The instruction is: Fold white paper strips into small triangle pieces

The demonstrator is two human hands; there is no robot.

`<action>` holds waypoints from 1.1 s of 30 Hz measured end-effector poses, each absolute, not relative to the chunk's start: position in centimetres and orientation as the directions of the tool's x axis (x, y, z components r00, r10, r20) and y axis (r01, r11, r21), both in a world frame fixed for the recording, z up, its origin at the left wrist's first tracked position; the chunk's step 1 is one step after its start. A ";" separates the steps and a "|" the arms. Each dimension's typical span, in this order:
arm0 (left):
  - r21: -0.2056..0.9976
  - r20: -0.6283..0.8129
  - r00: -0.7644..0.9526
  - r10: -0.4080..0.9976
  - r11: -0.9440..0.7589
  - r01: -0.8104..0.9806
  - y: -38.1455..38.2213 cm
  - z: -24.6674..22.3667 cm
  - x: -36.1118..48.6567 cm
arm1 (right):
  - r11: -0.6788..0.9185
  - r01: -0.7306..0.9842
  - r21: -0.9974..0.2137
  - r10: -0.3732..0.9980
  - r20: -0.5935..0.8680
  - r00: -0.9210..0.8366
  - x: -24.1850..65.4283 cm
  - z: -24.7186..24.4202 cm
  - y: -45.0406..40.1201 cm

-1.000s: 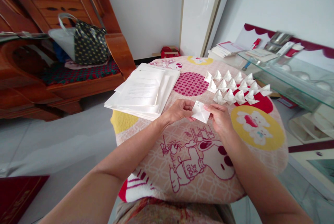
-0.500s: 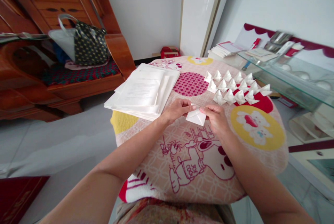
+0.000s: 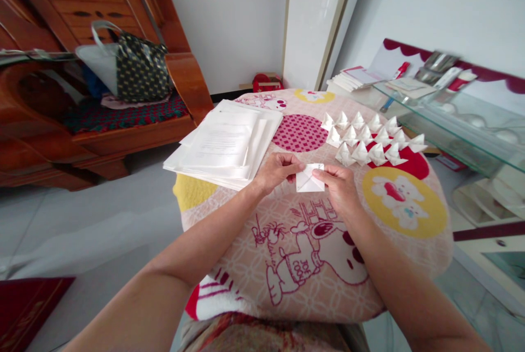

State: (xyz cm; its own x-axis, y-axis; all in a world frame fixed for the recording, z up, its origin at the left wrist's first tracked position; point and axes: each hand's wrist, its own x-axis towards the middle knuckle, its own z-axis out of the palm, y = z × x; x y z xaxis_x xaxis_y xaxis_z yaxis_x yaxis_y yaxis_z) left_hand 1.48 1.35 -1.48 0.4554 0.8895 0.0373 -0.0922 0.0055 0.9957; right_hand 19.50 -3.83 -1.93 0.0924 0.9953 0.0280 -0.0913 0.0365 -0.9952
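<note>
Between my hands is a small folded square of white paper (image 3: 309,181), with crease lines running across its face. My left hand (image 3: 280,170) pinches its left edge between thumb and fingers. On the opposite side, my right hand (image 3: 339,181) grips it, thumb lying on top near the upper right corner. Several folded white paper boats (image 3: 361,153) stand in rows to the right, beyond my right hand. Left of my hands lies a stack of white paper sheets (image 3: 223,141); the top one carries printed text.
A patterned cloth (image 3: 324,286) covers the table. At the right stands a glass shelf (image 3: 459,128) holding papers and metal bowls (image 3: 437,65). A wooden bench (image 3: 188,84) with a dotted bag (image 3: 141,70) stands at the left. A white cabinet (image 3: 311,24) rises behind.
The folded paper has turned in my hands, from tilted with a corner pointing down to squarely facing me. My fingers have shifted slightly on it. The boats and the stack stay put.
</note>
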 end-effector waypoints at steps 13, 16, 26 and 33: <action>0.996 0.037 0.498 0.866 0.007 -0.086 1.1 -1.4 1.3 | 0.031 -0.054 -0.998 0.997 0.027 0.071 20.0 -1.5 -3.8; 0.998 0.020 0.536 0.844 0.011 -0.056 1.2 -1.3 1.0 | 0.042 -0.014 -0.999 0.998 0.041 0.049 20.6 -1.5 -3.8; 0.990 -0.014 0.560 0.828 0.092 -0.111 1.6 -1.8 1.0 | 0.371 0.527 -0.765 0.894 0.448 0.022 21.0 -1.0 -4.2; 0.976 -0.055 0.498 0.865 0.151 -0.155 1.6 -1.8 1.1 | 0.547 0.818 -0.178 0.718 0.603 -0.348 20.5 -1.2 -4.7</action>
State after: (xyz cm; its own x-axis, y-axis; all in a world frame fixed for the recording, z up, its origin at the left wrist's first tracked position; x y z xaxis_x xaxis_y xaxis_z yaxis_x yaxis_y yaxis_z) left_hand 1.08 1.57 -1.81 0.4979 0.8655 -0.0552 -0.1545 0.1511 0.9764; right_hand 20.46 -4.72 -1.22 -0.3485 0.7177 0.6029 0.8182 0.5467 -0.1778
